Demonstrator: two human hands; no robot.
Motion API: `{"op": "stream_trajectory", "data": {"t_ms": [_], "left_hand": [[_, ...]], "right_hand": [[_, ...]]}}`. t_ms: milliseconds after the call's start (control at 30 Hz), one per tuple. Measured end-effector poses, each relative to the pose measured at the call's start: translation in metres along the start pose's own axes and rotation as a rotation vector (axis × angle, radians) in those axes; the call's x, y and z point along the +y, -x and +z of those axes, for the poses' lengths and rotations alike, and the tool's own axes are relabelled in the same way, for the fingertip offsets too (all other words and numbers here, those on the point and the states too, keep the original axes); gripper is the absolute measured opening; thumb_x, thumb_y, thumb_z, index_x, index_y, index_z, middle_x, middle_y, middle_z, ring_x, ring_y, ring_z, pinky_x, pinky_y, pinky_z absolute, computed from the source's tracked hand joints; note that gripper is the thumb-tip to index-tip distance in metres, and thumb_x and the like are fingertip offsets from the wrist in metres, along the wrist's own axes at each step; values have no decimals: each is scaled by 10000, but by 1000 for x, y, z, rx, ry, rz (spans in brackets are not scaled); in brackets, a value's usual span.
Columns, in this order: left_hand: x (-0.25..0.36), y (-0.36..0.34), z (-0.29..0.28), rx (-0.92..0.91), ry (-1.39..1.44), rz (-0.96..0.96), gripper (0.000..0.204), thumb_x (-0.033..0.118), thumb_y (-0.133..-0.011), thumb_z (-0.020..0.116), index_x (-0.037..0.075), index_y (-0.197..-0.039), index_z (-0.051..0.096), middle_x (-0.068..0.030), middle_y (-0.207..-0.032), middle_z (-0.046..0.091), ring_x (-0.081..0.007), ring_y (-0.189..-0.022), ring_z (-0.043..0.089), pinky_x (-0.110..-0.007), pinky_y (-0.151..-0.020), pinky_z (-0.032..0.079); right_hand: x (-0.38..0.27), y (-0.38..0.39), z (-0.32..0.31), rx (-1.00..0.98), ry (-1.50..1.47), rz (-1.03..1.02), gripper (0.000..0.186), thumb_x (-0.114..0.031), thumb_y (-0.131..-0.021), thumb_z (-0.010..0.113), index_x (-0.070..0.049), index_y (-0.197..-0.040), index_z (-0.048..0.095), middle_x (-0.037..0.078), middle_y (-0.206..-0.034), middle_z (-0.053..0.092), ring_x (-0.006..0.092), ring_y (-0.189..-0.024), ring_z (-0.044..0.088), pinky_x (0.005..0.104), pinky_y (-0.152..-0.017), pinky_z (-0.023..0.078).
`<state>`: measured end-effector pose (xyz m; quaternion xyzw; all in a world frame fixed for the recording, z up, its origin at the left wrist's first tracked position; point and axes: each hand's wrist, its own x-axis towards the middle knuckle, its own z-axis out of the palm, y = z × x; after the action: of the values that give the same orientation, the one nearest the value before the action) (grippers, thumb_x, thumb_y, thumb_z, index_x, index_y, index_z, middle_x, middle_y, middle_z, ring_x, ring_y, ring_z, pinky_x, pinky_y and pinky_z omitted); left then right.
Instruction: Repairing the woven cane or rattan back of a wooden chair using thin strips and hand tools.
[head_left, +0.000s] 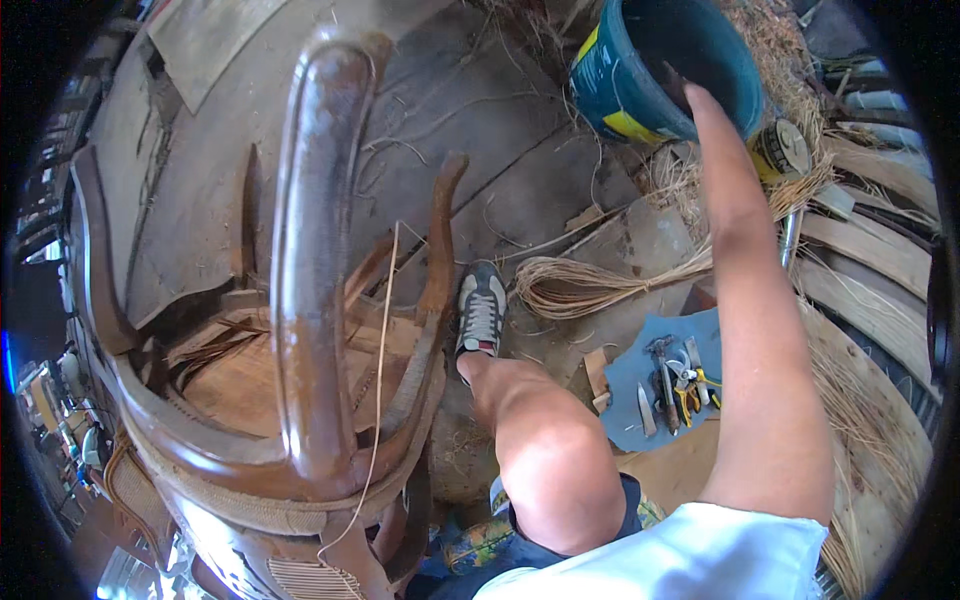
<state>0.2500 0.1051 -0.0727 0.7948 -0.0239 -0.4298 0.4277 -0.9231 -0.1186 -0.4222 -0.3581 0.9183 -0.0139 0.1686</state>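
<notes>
My right arm stretches far forward, and my right hand (682,86) reaches down into a dark teal bucket (604,88) with yellow patches. Shadow inside the bucket hides the fingers and anything they touch. My left hand is out of the picture. To my left stands a brown polished wooden chair frame (318,230), with burlap-like webbing (270,515) along its rail. A thin pale cane strand (383,350) hangs bent over the frame and runs down to a patch of closely wrapped cane (312,580) near the lower edge.
A looped cane bundle (560,288) lies on the floor beside my shoe (482,310). Pliers (690,398), a hammer (664,370) and a blade (645,410) rest on a blue-grey cloth (625,375). A small tin (785,148) sits by the bucket, with loose fibres (840,380) along the right.
</notes>
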Motion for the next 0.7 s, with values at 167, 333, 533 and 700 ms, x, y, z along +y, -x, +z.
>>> {"op": "stream_trajectory", "data": {"t_ms": [167,333,533,700], "left_hand": [[-18,-7,-8,29,-2,-69,365,482,-1025,631,129,-939,598,14,-634,483,-132,-465,415,-309,-432,380],[-47,-30,-8,13,43,-131,359,476,-1032,623,128,-949,596,15,-632,478,-123,-457,401,-298,-417,364],[-45,3,-46,87,93,-112,352,468,-1041,613,126,-961,594,16,-631,473,-112,-447,385,-284,-399,345],[-54,-17,-45,15,121,-173,346,461,-1049,605,124,-971,592,17,-629,468,-103,-439,371,-272,-385,329]], "right_hand": [[-13,-37,5,-198,-173,90,898,-609,-863,726,-56,-1524,473,206,-1476,551,369,-1360,528,451,-1173,412],[1,-28,-20,-329,-352,177,840,-581,-864,735,-49,-1478,524,195,-1403,605,353,-1296,576,445,-1141,439],[-35,39,14,-591,-627,241,771,-548,-866,746,-40,-1424,585,181,-1315,670,333,-1218,632,438,-1102,472],[20,38,-47,-671,-824,367,716,-520,-867,755,-32,-1378,636,169,-1242,724,316,-1153,680,432,-1070,500]]}}
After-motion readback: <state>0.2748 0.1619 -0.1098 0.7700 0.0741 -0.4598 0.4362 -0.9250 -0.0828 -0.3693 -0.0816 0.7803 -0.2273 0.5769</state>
